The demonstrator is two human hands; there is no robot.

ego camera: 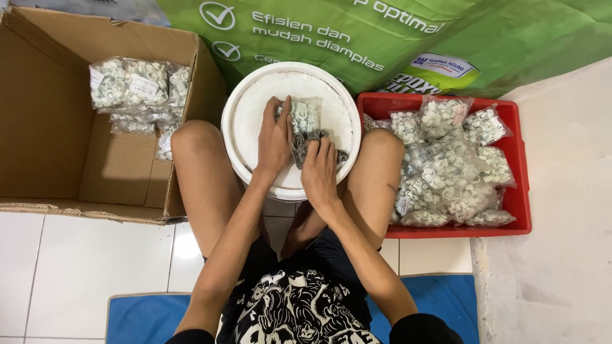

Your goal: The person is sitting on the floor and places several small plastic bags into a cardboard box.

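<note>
1. Location of the work item: a small clear bag of white clips (pixel 305 118) lies on the flat top of a round white bucket lid (pixel 255 102), which sits between the person's knees. A darker grey part shows at the bag's near end, between the two hands.
2. Left hand (pixel 275 137): laid flat on the lid, fingers extended along the left edge of the bag and pressing it; not clenched.
3. Right hand (pixel 319 169): closed over the near, dark end of the bag, fingers curled on it. Whether it pinches or merely presses cannot be told.
4. Orientation: the bag's long axis runs away from the person, slightly tilted to the right at the near end; its clear, clip-filled end points towards the green sack (pixel 382 38) behind the lid.
5. Progress, as a judgement: the cardboard box (pixel 51 127) on the left holds a small stack of like bags (pixel 137 83) in its far corner, with most of its floor bare. The red tray (pixel 519 185) on the right is heaped with bags (pixel 446 165). If bags pass from tray to box, the greater part remains.
</note>
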